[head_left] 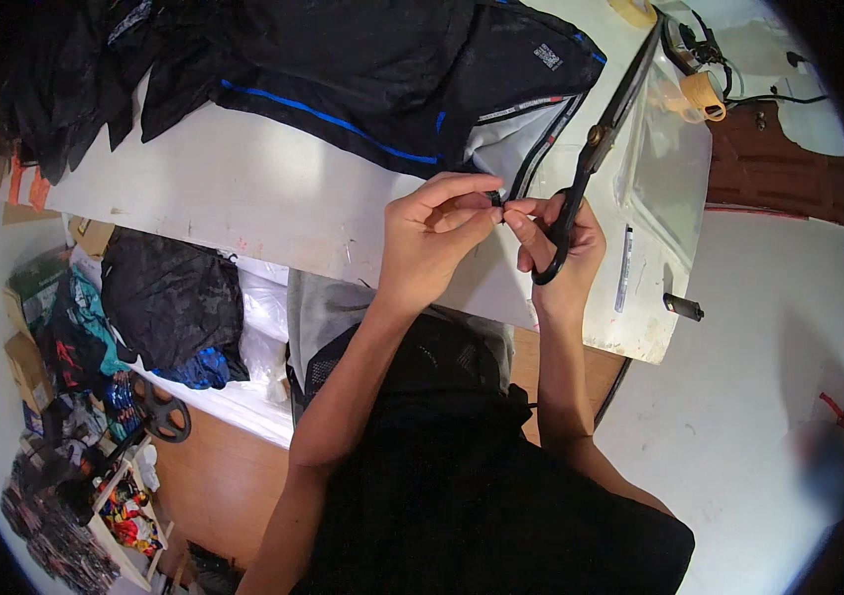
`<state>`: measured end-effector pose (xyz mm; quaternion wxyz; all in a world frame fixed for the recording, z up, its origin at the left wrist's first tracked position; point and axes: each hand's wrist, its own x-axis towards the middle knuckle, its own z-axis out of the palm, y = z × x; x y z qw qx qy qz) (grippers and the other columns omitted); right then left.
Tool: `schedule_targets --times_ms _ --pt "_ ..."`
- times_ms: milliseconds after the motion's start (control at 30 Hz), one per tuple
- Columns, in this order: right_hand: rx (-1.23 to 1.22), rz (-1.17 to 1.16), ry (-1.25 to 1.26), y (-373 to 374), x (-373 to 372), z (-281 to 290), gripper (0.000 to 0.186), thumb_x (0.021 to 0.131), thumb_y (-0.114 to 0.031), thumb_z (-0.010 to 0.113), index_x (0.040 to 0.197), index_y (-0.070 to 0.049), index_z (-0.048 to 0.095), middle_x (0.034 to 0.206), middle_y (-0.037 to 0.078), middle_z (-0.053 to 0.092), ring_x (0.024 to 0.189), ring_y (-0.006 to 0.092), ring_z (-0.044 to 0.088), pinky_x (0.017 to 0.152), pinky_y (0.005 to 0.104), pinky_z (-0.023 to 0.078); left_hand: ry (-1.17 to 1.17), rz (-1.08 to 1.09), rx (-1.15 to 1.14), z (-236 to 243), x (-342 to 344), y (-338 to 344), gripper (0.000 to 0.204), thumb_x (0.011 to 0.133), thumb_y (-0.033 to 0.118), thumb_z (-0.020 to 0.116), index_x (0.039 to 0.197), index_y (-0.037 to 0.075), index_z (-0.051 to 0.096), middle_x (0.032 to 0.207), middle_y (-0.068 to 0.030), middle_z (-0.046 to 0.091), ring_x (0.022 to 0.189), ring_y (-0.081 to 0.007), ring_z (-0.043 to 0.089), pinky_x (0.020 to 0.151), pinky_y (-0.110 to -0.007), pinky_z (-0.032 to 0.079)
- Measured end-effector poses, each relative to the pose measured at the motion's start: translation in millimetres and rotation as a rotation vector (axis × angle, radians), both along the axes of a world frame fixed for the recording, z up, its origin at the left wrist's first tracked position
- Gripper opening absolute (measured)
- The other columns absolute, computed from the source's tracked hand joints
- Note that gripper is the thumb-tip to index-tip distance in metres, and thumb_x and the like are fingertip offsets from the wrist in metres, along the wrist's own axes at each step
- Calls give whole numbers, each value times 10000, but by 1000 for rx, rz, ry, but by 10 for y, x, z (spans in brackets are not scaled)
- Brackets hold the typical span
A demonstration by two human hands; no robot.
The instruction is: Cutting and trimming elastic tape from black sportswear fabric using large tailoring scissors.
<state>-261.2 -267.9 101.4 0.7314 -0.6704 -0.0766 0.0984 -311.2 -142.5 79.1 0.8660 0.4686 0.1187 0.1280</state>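
Note:
A black garment [362,74] with blue piping is spread over the white table [293,198]. From its pale inside edge, a dark trim strip [539,154] with a light border runs down to my hands. My left hand [422,238] pinches the dark tip of this strip between thumb and fingers. Facing it, my right hand [583,243] has its thumb and forefinger closed at the same tip, nearly touching the left fingertips. Large black scissors [596,149] hang in my right hand by the handle, blades pointing away. The exact tip is hidden by my fingers.
On the table's right lie a slim marker [624,270] and a small black object [683,306]. Tape rolls [705,96] and cables are at the far right corner. More dark clothing [174,288] is piled lower left, beside a crate of colourful spools [129,516].

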Motion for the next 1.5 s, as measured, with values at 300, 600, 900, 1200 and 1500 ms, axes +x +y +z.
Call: schedule_targets --times_ms 300,600,900,1200,1500 --pt "-97 -32 -29 -8 7 11 238 741 15 722 775 -41 493 784 110 664 456 34 475 391 163 361 -61 138 444 -23 52 -59 181 741 -70 645 907 -4 674 878 -87 628 760 -133 620 702 -236 508" --pt "-43 18 123 -152 -101 22 211 773 -79 717 762 -16 515 654 90 629 380 45 448 341 173 327 24 171 320 -191 60 -83 90 789 -15 648 878 -28 656 864 -78 641 774 -134 628 724 -251 510" --pt "-11 437 338 -1101 -622 -177 433 691 -327 780 707 9 508 525 41 493 356 80 435 314 200 326 29 96 -192 -242 -45 45 88 899 19 512 946 -28 570 928 -132 635 894 -196 637 871 -361 514" --pt "-115 535 486 -1336 -739 -98 446 640 -361 808 699 -5 547 536 -3 496 398 66 468 348 186 347 -17 157 -101 -255 -38 1 45 892 9 522 908 -23 549 925 -118 619 885 -181 630 869 -367 516" --pt "-148 536 586 -1349 -693 -59 411 641 -303 818 695 -2 542 539 -4 493 395 53 469 342 182 359 -58 148 -52 -247 -71 -33 37 875 -13 566 886 -21 532 941 -80 583 857 -114 579 768 -227 459"
